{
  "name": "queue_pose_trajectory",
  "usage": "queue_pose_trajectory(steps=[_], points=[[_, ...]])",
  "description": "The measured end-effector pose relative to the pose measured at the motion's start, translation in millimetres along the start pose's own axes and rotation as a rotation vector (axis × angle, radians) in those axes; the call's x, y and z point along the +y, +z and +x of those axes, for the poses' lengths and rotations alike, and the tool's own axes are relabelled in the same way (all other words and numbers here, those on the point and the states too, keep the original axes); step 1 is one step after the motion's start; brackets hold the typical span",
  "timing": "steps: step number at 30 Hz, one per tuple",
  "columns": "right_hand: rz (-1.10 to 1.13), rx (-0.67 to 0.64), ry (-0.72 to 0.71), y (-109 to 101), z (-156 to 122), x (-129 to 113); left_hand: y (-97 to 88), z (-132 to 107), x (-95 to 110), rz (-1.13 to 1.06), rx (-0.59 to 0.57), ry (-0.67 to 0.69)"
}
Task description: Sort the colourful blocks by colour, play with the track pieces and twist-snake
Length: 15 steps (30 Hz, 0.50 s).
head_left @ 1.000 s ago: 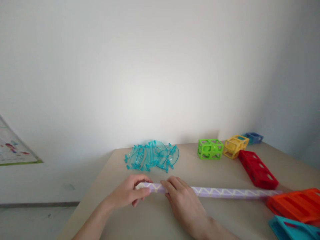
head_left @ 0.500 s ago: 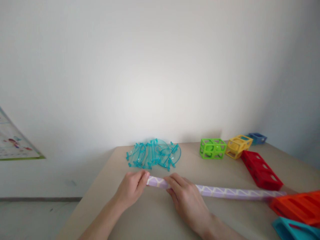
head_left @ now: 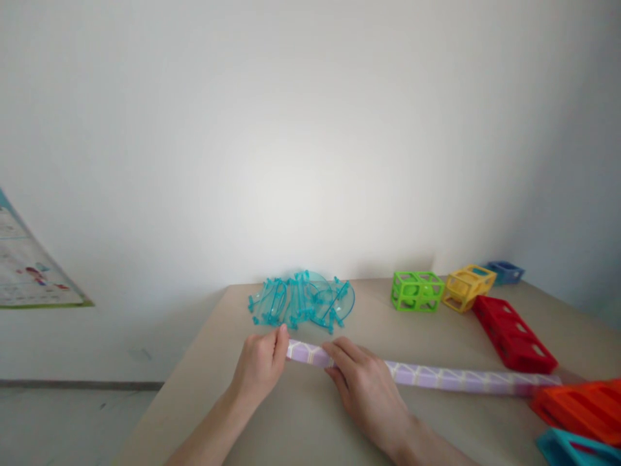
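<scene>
A long lilac strip with a pale zigzag pattern (head_left: 446, 378) runs across the front of the table, curving slightly. Its left end is gripped in my left hand (head_left: 262, 364), which is closed with the thumb on top. Further right along the strip, my right hand (head_left: 367, 396) is wrapped over it, fingers bent round its edge. A short stretch of the strip shows between the hands. Its right end lies by an orange openwork block (head_left: 582, 409). Just beyond my hands is a pile of clear turquoise plastic pieces (head_left: 301, 301).
On the table (head_left: 194, 388) stand a green frame block (head_left: 417, 291), a yellow one (head_left: 468, 287), a blue one (head_left: 507, 272) and a long red one (head_left: 515, 335). A turquoise block (head_left: 572, 446) sits at the front right. A wall rises behind; a poster (head_left: 29, 265) hangs left.
The view has shifted slightly, so most things sit a little further right. Both hands keep their hold on the strip; my left thumb now points more upward.
</scene>
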State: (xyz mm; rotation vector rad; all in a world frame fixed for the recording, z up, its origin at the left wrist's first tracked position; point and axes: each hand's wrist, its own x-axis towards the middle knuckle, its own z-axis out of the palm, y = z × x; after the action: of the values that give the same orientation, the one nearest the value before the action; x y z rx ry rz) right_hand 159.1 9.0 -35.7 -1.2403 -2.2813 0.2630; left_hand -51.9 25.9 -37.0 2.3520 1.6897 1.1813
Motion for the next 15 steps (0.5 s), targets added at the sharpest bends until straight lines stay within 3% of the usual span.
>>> queue_pose_trajectory(steps=[6, 15], points=[[-0.006, 0.018, 0.013, 1.8, -0.6, 1.5, 4.6, -2.1, 0.9, -0.026, -0.035, -0.151], [-0.045, 0.023, 0.014, 4.3, 0.1, 1.4, 6.9, 0.9, 3.4, -0.069, -0.048, -0.238]])
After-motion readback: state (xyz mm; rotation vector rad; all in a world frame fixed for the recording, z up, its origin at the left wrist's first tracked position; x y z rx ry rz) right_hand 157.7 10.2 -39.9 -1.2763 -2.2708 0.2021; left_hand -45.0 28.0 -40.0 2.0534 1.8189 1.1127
